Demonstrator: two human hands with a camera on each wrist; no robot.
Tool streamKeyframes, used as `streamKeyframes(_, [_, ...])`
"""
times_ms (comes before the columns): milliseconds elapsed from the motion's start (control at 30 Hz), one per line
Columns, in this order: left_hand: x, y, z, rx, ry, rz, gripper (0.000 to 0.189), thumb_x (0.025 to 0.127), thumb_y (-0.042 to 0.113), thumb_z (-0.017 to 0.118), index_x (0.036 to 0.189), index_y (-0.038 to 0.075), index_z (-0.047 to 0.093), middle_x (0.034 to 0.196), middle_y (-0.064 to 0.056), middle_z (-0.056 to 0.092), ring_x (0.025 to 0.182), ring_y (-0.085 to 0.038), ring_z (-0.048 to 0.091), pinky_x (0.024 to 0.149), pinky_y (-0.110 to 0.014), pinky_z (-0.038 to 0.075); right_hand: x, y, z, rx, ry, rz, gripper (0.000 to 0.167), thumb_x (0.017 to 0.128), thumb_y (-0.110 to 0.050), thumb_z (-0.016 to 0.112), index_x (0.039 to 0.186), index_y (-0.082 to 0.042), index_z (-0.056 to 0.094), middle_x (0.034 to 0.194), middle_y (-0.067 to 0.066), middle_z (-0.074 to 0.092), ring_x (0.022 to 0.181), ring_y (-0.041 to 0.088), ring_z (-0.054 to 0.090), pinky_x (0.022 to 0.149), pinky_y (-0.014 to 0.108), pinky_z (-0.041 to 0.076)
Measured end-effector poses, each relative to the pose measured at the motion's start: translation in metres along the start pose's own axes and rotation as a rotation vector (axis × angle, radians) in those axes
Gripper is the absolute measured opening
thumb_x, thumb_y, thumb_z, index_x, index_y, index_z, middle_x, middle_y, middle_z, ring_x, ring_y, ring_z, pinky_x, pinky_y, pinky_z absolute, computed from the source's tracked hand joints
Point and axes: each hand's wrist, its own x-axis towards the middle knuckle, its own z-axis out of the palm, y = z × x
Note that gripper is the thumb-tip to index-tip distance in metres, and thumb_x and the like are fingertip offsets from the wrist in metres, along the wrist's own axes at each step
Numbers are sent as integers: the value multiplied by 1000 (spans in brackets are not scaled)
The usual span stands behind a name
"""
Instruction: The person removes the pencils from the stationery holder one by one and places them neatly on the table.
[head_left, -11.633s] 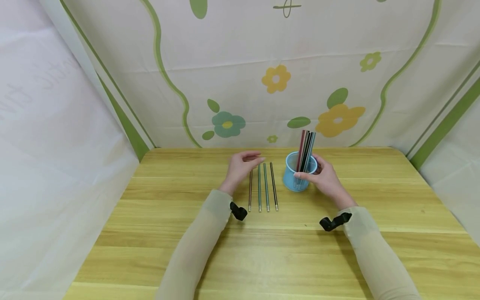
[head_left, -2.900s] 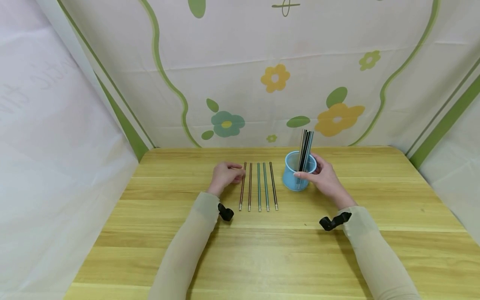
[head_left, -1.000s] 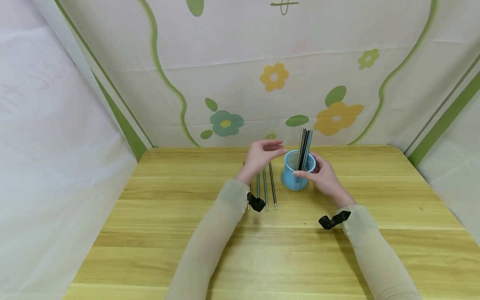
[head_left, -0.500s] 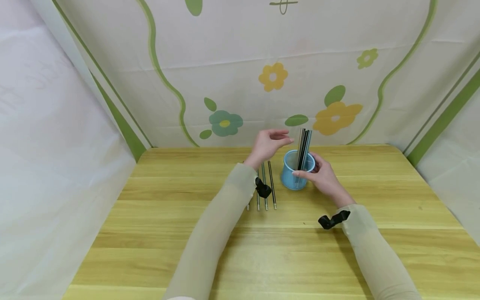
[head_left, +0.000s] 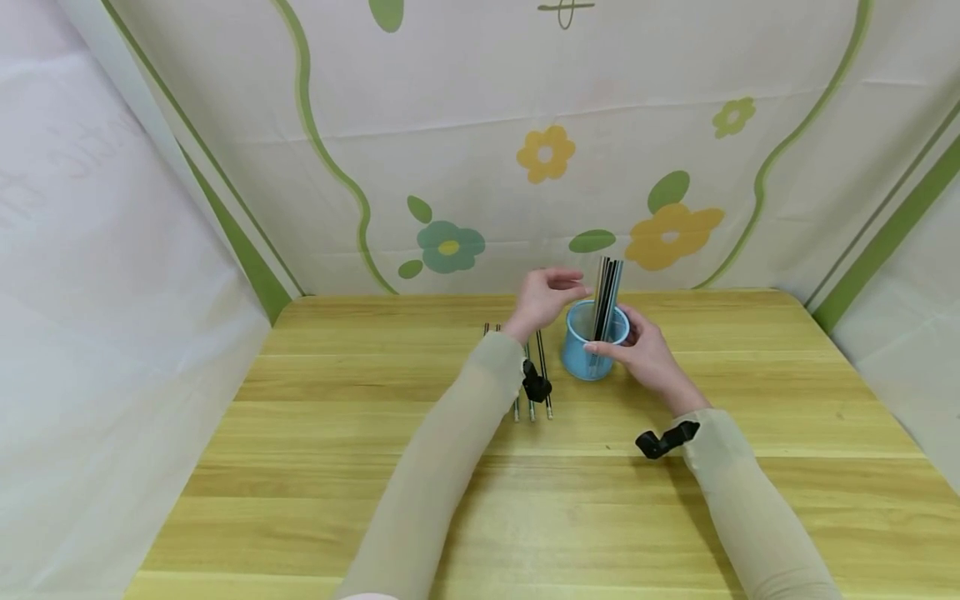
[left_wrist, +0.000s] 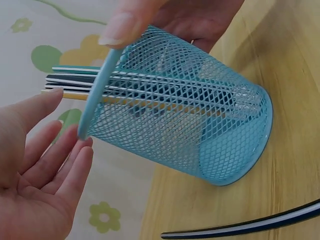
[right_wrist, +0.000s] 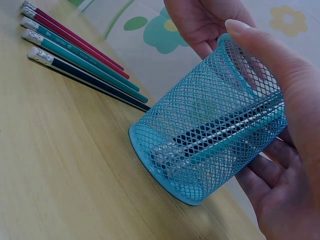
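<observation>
Beside the blue mesh cup (head_left: 579,360), which the right hand (head_left: 647,354) grips, the left hand (head_left: 543,300) hovers, fingers loose; best to pinch just 1 of the bunched pencils (head_left: 606,292).

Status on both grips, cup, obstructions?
Right grip holds blue mesh cup. Left grip open beside its pencils, contact unclear. Five pencils on table; no obstruction visible.

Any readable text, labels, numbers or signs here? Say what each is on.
"tic": apparently, in faint script on the left cloth; the letters around it are too faint to read.
Teal pencil on the table: small print, too blurred to read.
Back cloth: a looped script mark at the top, cut off by the frame, unreadable.
Cup: no text visible.
Pencils in the cup: nothing legible.
</observation>
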Motion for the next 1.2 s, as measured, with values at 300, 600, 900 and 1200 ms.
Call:
streamKeyframes(300, [4, -4, 12, -27, -32, 41, 29, 93, 23, 79, 120, 13, 76, 106, 8, 74, 96, -5, 67, 83, -22, 56, -2, 0, 1, 23, 10, -29, 80, 89, -20, 83, 155, -9, 39, 143, 18, 54, 127, 30, 54, 95, 16, 49])
streamKeyframes(600, [5, -6, 18, -7, -30, 34, 24, 93, 22, 78, 117, 18, 77, 106, 10, 74, 96, -4, 66, 83, -22, 55, -1, -1, 2, 22, 7, -23, 81, 89, -21, 83, 156, -9, 38, 144, 18, 53, 128, 31, 53, 96, 17, 49])
streamKeyframes(900, [5, -6, 20, 13, -34, 49, 25, 94, 21, 78, 118, 15, 77, 106, 8, 74, 95, -5, 67, 82, -20, 55, -1, 0, 2, 26, 12, -27, 79, 89, -21, 83, 155, -9, 40, 143, 16, 53, 129, 30, 53, 97, 17, 48])
streamKeyframes(1200, [4, -4, 22, 29, -32, 43, 24, 94, 21, 77, 118, 15, 77, 104, 9, 74, 93, -4, 66, 80, -20, 55, -2, -1, 1, 23, 10, -23, 80, 90, -21, 82, 156, -9, 38, 146, 17, 51, 132, 31, 51, 98, 16, 47])
